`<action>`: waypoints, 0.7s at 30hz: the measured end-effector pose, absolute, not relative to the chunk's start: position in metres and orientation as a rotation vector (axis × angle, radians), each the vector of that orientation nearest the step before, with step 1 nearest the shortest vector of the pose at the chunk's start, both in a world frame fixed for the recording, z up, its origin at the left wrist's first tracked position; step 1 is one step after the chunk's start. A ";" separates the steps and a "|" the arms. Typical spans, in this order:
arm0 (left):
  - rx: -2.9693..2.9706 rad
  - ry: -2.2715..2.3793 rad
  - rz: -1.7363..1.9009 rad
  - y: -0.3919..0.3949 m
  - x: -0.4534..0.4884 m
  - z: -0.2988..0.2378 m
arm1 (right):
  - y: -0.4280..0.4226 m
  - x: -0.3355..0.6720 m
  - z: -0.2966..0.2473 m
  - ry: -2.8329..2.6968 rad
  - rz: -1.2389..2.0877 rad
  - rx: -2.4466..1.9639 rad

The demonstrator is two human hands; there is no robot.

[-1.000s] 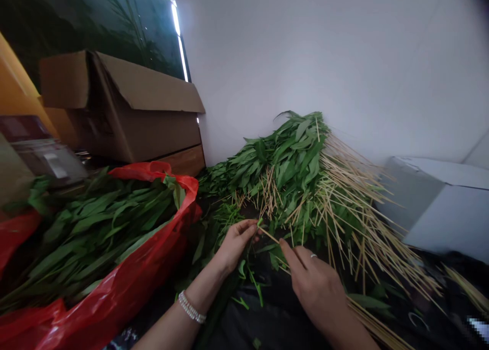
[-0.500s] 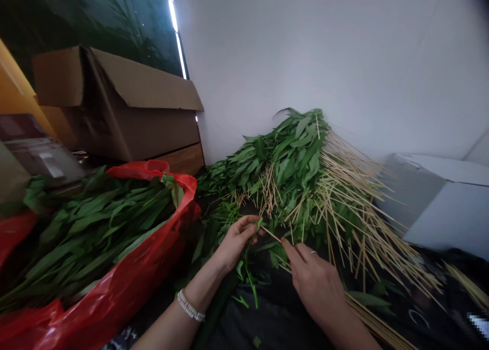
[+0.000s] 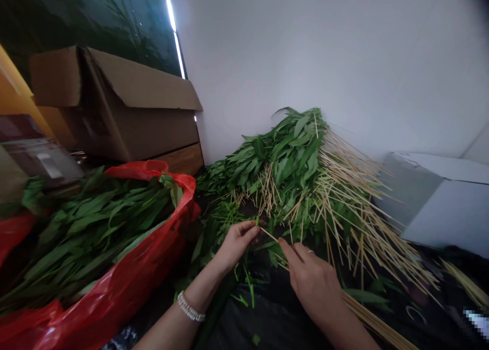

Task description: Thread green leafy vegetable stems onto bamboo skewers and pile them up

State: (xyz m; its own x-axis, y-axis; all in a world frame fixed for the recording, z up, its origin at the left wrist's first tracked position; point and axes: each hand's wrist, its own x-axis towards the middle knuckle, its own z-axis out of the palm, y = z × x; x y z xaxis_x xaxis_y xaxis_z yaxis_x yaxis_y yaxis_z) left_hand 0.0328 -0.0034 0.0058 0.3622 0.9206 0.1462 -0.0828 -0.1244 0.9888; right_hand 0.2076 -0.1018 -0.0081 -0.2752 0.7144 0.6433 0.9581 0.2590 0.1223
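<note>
The left hand (image 3: 234, 244), grip closed, pinches a green stem (image 3: 257, 221) against the tip of a skewer (image 3: 269, 234) that the right hand (image 3: 311, 281) holds pinched and aimed leftward, so the two meet

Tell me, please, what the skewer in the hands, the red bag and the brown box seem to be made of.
Skewer: probably bamboo or wood, pale, matt, thin and straight. Red bag: thin plastic film, glossy and crinkled. Brown box: cardboard, matt, with creased flaps.

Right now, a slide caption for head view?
Left hand pinches a leafy stem against a bamboo skewer held in the right hand.
</note>
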 end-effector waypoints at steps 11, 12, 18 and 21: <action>1.375 0.754 1.037 -0.001 0.030 0.005 | -0.103 0.210 -0.006 -2.049 -0.671 -1.543; 1.371 0.769 1.038 -0.002 0.030 0.005 | -0.103 0.210 -0.006 -2.053 -0.670 -1.545; 1.379 0.794 1.063 -0.001 0.031 0.003 | -0.102 0.209 -0.008 -2.072 -0.664 -1.532; 1.396 0.808 1.058 0.000 0.031 0.001 | -0.101 0.209 -0.008 -2.066 -0.668 -1.535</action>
